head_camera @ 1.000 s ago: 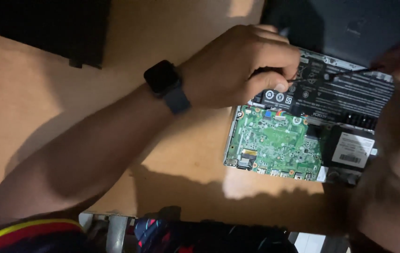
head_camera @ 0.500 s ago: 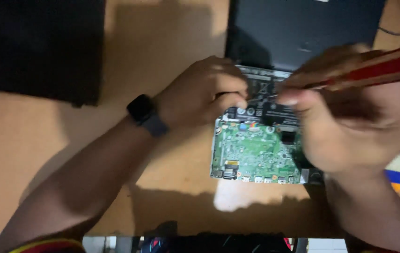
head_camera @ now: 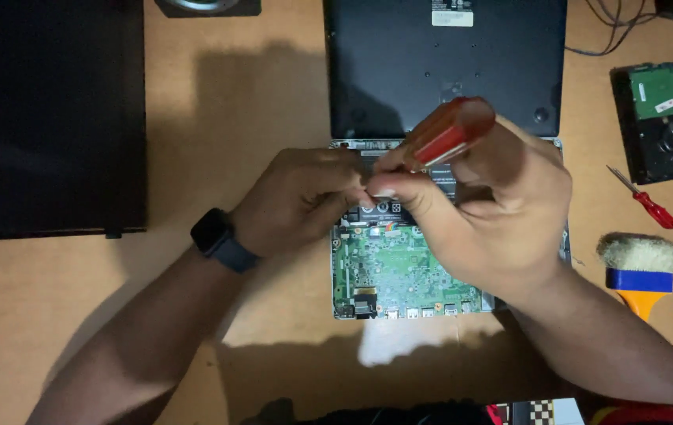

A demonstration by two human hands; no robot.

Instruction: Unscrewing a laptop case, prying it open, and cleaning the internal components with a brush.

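right hand (head_camera: 494,212) curled around red-handled screwdriver (head_camera: 446,132), grip pinching its shaft above green circuit board (head_camera: 395,271) in opened laptop base (head_camera: 446,63) on wooden counter (head_camera: 257,102). left hand (head_camera: 305,197), watch on wrist, fingers pressed together at board's upper edge, touching right fingertips. small red screwdriver (head_camera: 645,198), brush (head_camera: 639,267), hard drive (head_camera: 663,118) lying well apart at right.

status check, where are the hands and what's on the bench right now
Right hand gripping red-handled screwdriver, tip down at green circuit board. Left hand pinching beside the tip. Brush and small red screwdriver lie off right, apart.
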